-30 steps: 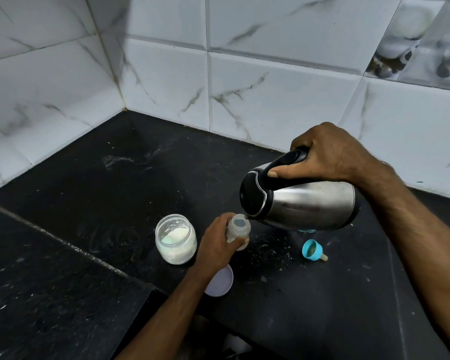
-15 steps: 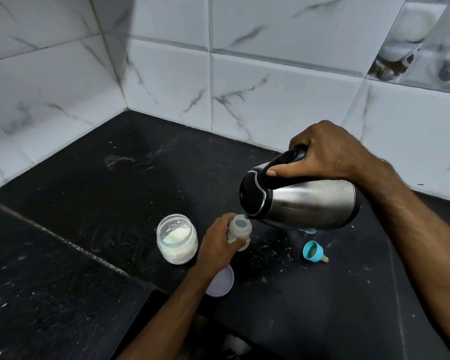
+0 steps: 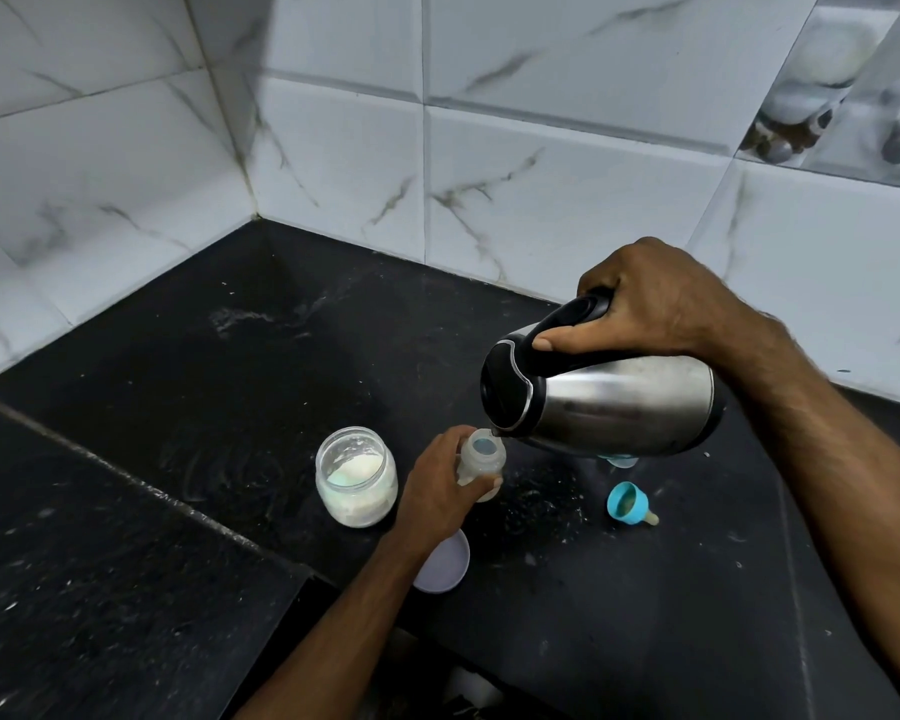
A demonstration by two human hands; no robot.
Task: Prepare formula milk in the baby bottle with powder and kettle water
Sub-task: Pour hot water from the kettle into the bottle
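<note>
My left hand [image 3: 440, 488] grips a small clear baby bottle [image 3: 481, 457] standing upright on the black counter [image 3: 230, 387], its top uncapped. My right hand [image 3: 655, 304] holds the black handle of a steel kettle [image 3: 604, 402]. The kettle is tipped almost level, with its spout right over the bottle's mouth. An uncapped glass jar [image 3: 357, 478] with white powder stands just left of my left hand. The bottle's blue collar with its teat [image 3: 630, 504] lies on the counter to the right.
A pale round lid [image 3: 445, 563] lies by my left wrist near the counter's front edge. Something small and blue [image 3: 622, 461] peeks from under the kettle. White tiled walls meet in a corner at the back left. Specks of powder dot the counter around the bottle.
Both hands, the kettle and the bottle have stayed almost still; the kettle remains tipped over the bottle's mouth.
</note>
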